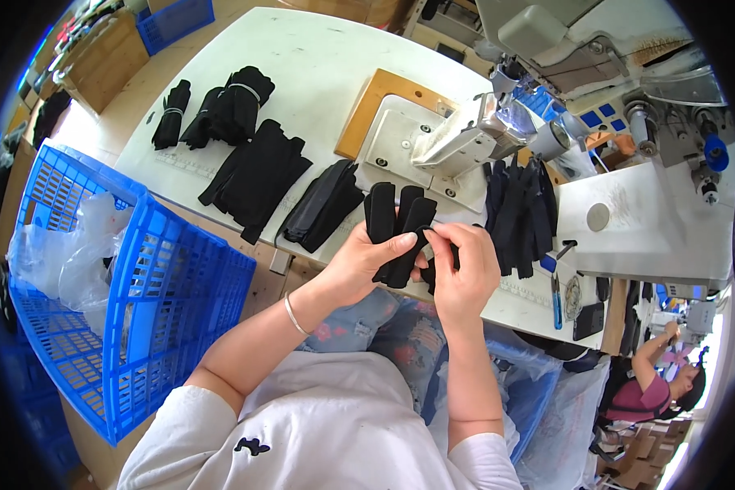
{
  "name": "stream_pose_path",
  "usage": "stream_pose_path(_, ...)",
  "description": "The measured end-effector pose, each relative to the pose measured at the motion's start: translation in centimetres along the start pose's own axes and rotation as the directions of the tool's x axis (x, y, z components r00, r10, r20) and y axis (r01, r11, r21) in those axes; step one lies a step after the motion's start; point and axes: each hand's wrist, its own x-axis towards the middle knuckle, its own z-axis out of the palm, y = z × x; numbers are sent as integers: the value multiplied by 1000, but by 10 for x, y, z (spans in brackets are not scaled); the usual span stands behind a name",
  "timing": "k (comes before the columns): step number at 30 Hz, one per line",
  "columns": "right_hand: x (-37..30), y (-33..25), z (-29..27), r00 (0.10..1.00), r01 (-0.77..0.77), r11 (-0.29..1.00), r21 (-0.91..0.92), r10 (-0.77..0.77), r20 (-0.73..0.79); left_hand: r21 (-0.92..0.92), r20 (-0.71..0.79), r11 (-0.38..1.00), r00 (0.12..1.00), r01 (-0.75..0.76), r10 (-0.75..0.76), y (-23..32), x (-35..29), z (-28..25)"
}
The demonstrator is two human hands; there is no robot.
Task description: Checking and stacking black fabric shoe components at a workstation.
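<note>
I see my left hand (366,260) gripping a small stack of black fabric strips (396,220); three ends fan upward above the fingers. My right hand (463,265) pinches the lower end of one strip just beside the left thumb. The stack sits over the near edge of the white table (318,57), in front of the sewing machine (474,135). On the table I count four more black piles to the left and one to the right. One blue crate (151,310) stands at my left.
</note>
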Motion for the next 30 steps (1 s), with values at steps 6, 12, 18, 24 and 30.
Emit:
stream_pose_path(6,13,0,0,994,85,986,-143,-74,83,68,17,997,999,-30,29,0,-2,-3)
stream_pose_path(12,7,2,3,973,219,973,-68,-223,-62,-27,15,999,1000,19,-18,2,-4,-3)
stream_pose_path(18,1,-3,-20,983,-182,917,355,173,55,-77,52,993,995,93,-89,7,-2,-3)
stream_pose_path(24,7,21,-75,814,-549,651,524,558,161,193,9,972,990,137,-142,21,-2,7)
stream_pose_path(30,-8,60,-72,677,-733,536,418,634,374,946,-117,325,936,2,332,23,3,16)
